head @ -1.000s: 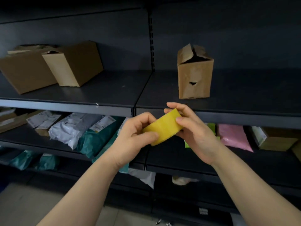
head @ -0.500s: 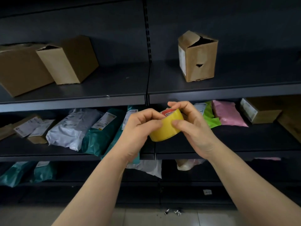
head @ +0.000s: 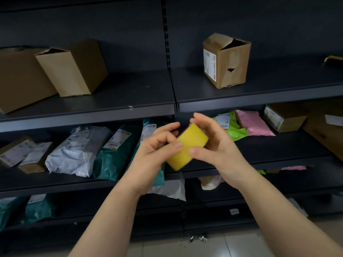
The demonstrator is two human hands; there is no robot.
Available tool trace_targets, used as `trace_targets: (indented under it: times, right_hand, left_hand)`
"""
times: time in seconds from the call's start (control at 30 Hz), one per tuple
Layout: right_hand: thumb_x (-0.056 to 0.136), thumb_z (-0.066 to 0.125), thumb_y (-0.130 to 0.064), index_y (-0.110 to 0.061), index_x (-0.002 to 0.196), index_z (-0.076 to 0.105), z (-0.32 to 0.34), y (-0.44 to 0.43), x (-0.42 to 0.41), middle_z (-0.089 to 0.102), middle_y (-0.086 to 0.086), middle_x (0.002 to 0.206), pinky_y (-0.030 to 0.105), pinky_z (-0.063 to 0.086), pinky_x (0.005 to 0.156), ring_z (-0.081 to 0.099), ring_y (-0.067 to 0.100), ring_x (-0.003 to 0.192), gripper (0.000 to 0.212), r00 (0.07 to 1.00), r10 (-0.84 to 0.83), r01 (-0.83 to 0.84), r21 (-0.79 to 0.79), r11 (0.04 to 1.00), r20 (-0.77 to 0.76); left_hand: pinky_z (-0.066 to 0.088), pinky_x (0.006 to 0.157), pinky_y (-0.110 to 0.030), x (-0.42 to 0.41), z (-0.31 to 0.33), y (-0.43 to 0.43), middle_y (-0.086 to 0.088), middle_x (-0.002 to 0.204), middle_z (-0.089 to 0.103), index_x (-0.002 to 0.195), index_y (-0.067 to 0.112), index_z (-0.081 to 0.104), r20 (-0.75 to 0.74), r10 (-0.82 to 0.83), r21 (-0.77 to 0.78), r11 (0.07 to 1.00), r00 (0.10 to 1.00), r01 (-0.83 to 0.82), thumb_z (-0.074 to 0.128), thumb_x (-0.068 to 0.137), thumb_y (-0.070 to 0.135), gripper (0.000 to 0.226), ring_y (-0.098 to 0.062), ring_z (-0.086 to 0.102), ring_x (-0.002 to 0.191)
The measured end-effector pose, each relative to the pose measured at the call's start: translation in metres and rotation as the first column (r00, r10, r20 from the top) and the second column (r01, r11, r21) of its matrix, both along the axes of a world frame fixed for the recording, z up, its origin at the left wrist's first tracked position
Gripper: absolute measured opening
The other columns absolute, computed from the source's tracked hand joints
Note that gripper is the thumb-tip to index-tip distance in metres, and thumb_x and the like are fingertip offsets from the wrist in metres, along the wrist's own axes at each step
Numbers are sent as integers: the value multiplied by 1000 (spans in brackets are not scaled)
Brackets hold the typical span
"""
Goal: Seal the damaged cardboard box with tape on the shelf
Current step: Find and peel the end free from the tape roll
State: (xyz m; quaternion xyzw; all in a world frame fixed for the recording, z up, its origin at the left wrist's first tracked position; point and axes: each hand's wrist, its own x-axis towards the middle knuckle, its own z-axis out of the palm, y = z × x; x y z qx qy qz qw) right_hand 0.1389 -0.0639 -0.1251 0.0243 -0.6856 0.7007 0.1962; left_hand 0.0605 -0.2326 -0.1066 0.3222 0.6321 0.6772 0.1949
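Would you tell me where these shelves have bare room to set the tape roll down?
The top shelf is bare between the boxes at left and the damaged box, and right of it. The shelf below is crowded with mailer bags.

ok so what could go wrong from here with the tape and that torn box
No free tape end shows on the yellow tape roll, gripped by the left hand and right hand; picking at it may tear a sliver. The damaged box stands unbraced on the shelf; pressing tape on might push it back.
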Motion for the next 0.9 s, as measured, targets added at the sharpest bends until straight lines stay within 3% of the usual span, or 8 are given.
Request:
trace_targets:
  times: [0.1, 0.17, 0.27, 0.37, 0.47, 0.53, 0.77, 0.9]
  right_hand:
    - [51, 91, -50, -19, 140, 45, 4, 1, 4, 55, -2, 137, 25, 47, 95, 54, 12, 122, 104, 967, 242, -230, -124, 965, 85]
    - [54, 88, -54, -19, 129, 52, 2, -3, 6, 61, 2, 124, 32, 49, 96, 58, 17, 114, 90, 942, 323, -307, -149, 940, 93]
    - [51, 94, -40, -34, 96, 61, 6, -15, 8, 65, -11, 96, 24, 52, 78, 61, 6, 93, 55, 973, 215, -203, -132, 970, 85]
    - [54, 89, -34, -37, 84, 56, 14, -22, 10, 59, -21, 83, 23, 52, 66, 59, 1, 82, 45, 993, -19, 7, 106, 994, 117]
    - [63, 84, -35, -29, 93, 56, 19, -20, 18, 59, -17, 83, 23, 51, 67, 59, 5, 81, 42, 986, 88, -102, 95, 990, 140]
    - [79, 68, -27, -18, 98, 60, 23, -17, 24, 60, -11, 84, 21, 48, 72, 57, 6, 82, 22, 974, 181, -187, 28, 982, 139]
    - [88, 57, -14, -17, 82, 70, 23, -27, 26, 64, 0, 81, 36, 47, 81, 56, 15, 81, 14, 978, 64, -53, -61, 997, 196]
    - [87, 66, -9, -21, 73, 72, 28, -30, 27, 66, 1, 79, 35, 49, 79, 59, 14, 80, 20, 977, -6, 24, -79, 997, 213]
  left_hand:
    - [39, 102, -55, -3, 2, -14, -6, 135, 60, 65, 9, 58, 96, -101, 158, 984, 990, 85, 65, 66, 26, 18, -26, 55, 127]
    - [40, 101, -55, -4, 5, -18, -10, 134, 60, 70, 4, 53, 111, -139, 184, 976, 984, 117, 60, 64, 25, 23, -31, 54, 126]
    - [51, 88, -44, -7, 7, -18, -6, 132, 61, 83, -2, 57, 135, -48, 80, 996, 990, 37, 59, 63, 33, 40, -27, 55, 123]
    - [58, 73, -39, -1, 3, -15, -12, 118, 63, 114, -2, 59, 288, -26, 14, 1000, 957, 23, 61, 76, 36, 53, -25, 64, 100]
    - [59, 75, -47, 4, 0, -15, -15, 105, 64, 119, 0, 54, 379, -40, 75, 997, 925, 13, 49, 85, 35, 49, -28, 66, 91]
    - [57, 82, -55, 3, -2, -16, -15, 120, 65, 119, 4, 53, 394, -38, 92, 996, 918, 2, 48, 86, 34, 45, -33, 64, 100]
    - [55, 90, -51, 7, -4, -11, -17, 126, 59, 102, 20, 64, 217, 69, -63, 996, 974, -57, 56, 84, 51, 37, -25, 61, 102]
    - [52, 75, -31, 12, -3, -9, -1, 112, 64, 110, 12, 61, 41, 106, -71, 992, 994, -103, 49, 88, 46, 42, -10, 59, 89]
